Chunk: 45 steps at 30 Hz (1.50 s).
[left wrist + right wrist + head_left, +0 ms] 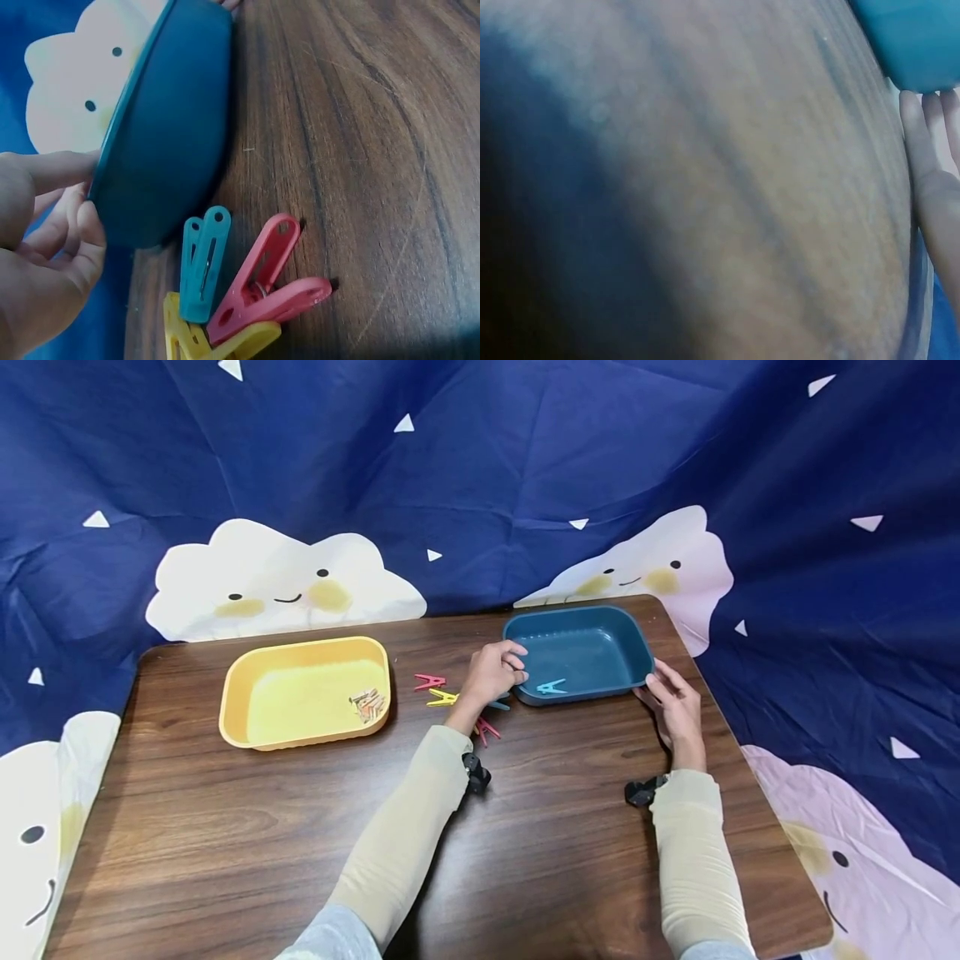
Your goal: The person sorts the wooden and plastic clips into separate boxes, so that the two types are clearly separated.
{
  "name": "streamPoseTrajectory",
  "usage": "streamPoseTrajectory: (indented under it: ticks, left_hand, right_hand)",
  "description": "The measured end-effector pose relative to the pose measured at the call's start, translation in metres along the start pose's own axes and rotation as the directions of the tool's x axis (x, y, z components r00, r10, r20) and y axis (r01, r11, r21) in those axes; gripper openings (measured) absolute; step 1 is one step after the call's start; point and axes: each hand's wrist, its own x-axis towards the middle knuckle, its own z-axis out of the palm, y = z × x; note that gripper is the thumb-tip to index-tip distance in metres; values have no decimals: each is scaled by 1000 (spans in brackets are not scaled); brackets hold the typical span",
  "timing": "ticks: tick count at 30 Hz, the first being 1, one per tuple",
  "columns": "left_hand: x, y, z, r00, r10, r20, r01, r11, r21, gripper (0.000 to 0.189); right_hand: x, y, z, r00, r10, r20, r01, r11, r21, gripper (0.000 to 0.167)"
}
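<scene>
A dark teal plastic basin [585,652] stands at the back right of the table, with one light blue clothespin [551,687] lying inside. My left hand [491,675] pinches its left rim, thumb against the outer wall, as the left wrist view shows. At the front right corner, the fingertips of my right hand [675,706] touch the basin's outside. Loose plastic clothespins lie by my left hand: a pink-red one [262,281], a yellow one [187,334] and a blue one [204,262]. Another red clothespin [430,681] is farther left. My left hand partly hides the group in the head view.
A yellow basin [247,693] stands on the left of the brown wooden table [247,827], with a small pile of wooden clips [367,705] in its right corner. A blue cloth [480,485] with white clouds hangs behind the table and along its right side.
</scene>
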Motion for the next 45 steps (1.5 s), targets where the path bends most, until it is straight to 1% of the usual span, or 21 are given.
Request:
streamPoseTrajectory:
  ticks: [2,4,9,11,15,18,21,24,28,32,35,38,40,45]
  left_hand:
    - [-2,-3,-3,1000,12,-10,-12,1000,-28,34]
    - [-4,-6,-5,1000,11,-24,-12,999,-40,33]
    - [-9,-11,-12,998,-2,-63,0,999,-33,31]
    - [-11,-12,-15,997,3,-78,-5,999,-32,31]
    - [-14,-16,-24,995,13,-101,-15,1000,-25,32]
    - [-17,-22,-32,992,10,-124,-13,1000,-25,32]
    - [-21,-29,-39,988,4,-157,-13,998,-55,32]
    - [-25,-35,-44,985,2,-175,-16,997,-77,32]
    - [-30,-41,-48,982,-13,-188,-3,997,-81,33]
    - [-36,-47,-50,975,-38,-218,23,997,-70,33]
    - [-41,-51,-53,967,-49,-251,37,998,-52,32]
    - [-45,-55,-56,952,-53,-302,50,999,-19,31]
    - [-47,-58,-57,939,-52,-340,58,998,9,31]
    - [-50,-70,-58,905,-60,-421,80,996,31,29]
  right_hand:
    - [-1,0,0,1000,8,1,-8,1000,8,49]
    - [-2,0,-1,1000,12,-6,-12,1000,3,49]
    - [-3,1,-3,1000,18,-2,-18,1000,0,47]
    - [-2,1,-4,1000,14,1,-14,1000,-2,47]
    - [-1,1,-3,1000,6,-4,-6,1000,4,48]
    - [1,1,-3,1000,10,0,-10,1000,5,48]
    - [2,1,-2,1000,16,0,-16,1000,-6,46]
    - [3,2,-2,1000,7,-15,-8,1000,-31,45]
    - [3,1,-1,1000,8,-20,-8,999,-33,45]
    - [2,2,-1,1000,15,-17,-16,1000,-20,47]
    - [2,2,-1,1000,13,-16,-13,1000,-15,47]
    - [1,1,-2,1000,13,-3,-13,1000,-8,47]
    - [1,1,-2,1000,14,3,-14,1000,-3,46]
    - [1,0,-2,1000,15,-1,-15,1000,-3,46]
